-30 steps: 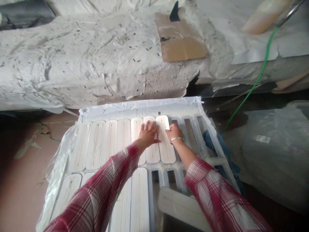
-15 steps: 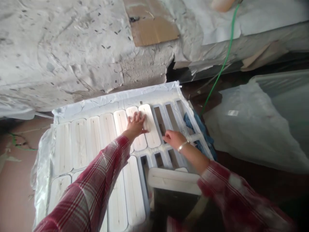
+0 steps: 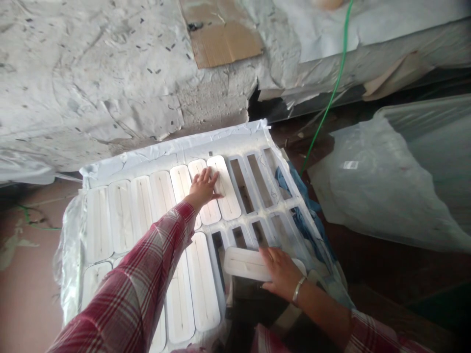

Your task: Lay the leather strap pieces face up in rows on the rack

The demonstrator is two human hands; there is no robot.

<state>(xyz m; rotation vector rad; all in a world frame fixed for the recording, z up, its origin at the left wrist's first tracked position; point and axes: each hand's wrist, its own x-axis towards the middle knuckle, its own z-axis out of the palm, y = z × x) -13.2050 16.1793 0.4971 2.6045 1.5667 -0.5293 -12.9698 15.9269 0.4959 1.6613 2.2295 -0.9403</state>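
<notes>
We have the left hand (image 3: 204, 189) spread over the far row, its fingers reaching onto the end board (image 3: 228, 198) and its palm side over the neighbouring board (image 3: 209, 212). The touch looks light, and flat fingers seem the right choice here, since a hard push at one edge could tip a thin board.

Our right hand (image 3: 281, 270) reaches over a loose board (image 3: 243, 264), which lies crosswise at the near side of the rack (image 3: 274, 208), above a dark box (image 3: 253, 300). The fingers bend over its far edge and the thumb sits by the near edge; we cannot tell whether they pinch it firmly. For a sure hold, we would want fingers and thumb on opposite long edges, close to the middle, so neither end sags. The hand is nearer the board's right end, so its left end could dip.

Just right of the end board are open slots (image 3: 241, 185) with narrow bars between them. Square, gentle handling should spare the rounded corners.
</notes>
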